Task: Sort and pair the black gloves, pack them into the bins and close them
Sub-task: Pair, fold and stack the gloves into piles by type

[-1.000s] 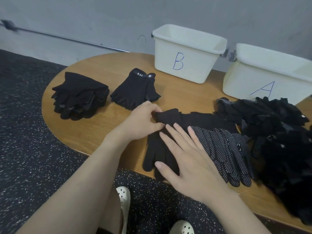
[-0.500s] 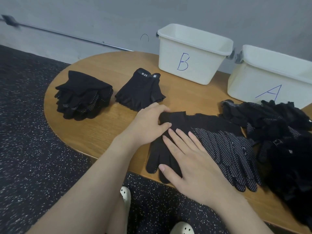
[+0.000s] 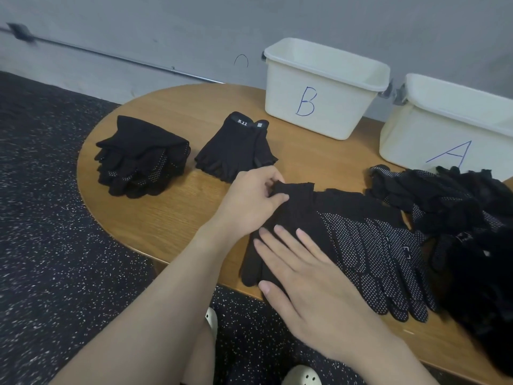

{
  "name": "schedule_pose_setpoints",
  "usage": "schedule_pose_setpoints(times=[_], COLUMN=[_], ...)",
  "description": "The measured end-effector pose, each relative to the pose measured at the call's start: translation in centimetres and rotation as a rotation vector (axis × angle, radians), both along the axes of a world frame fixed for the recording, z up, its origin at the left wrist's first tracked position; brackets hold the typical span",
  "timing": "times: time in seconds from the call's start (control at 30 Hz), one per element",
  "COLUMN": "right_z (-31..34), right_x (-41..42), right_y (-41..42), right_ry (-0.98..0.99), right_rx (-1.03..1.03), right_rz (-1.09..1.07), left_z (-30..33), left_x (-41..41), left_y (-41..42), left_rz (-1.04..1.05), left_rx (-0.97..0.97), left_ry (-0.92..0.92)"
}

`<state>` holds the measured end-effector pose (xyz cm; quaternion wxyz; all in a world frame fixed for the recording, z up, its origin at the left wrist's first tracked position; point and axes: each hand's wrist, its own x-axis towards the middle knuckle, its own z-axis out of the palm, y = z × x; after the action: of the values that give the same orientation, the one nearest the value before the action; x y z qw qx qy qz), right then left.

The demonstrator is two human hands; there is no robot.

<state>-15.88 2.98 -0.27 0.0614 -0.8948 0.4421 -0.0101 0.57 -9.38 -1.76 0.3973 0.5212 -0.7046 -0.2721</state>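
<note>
The plain black glove [image 3: 294,215] lies flat near the front edge of the wooden bench [image 3: 172,207], its cuff toward the bins and its fingers toward the person. Just to its right lies a dotted glove [image 3: 369,245], black with small white dots, partly under it. The left hand [image 3: 247,201] pinches the cuff of the plain black glove between thumb and curled fingers. The right hand [image 3: 311,282] rests flat on the same glove with fingers straight and a little spread. Two white bins stand at the back, bin B [image 3: 322,90] and bin A [image 3: 449,126], both without lids. On the left are two sorted stacks, a stack of dotted gloves [image 3: 141,157] and a stack of fingerless gloves [image 3: 236,151]. One loose heap of black gloves [image 3: 455,218] fills the right side.
</note>
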Motion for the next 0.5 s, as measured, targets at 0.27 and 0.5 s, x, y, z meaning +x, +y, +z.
schedule_pose_setpoints(times=[0.27, 0.5], right_z=[1.1, 2.5], right_x=[-1.9, -6.0], right_y=[0.3, -2.0], right_ry=[-0.421, -0.578], right_rx=[0.256, 0.148], right_rz=[-0.047, -0.253], left_z=[1.1, 2.7], left_x=[0.0, 1.0], left_y=[0.9, 4.7], left_rz=[0.065, -0.053], left_rx=[-0.130, -0.198], left_ry=[-0.058, -0.027])
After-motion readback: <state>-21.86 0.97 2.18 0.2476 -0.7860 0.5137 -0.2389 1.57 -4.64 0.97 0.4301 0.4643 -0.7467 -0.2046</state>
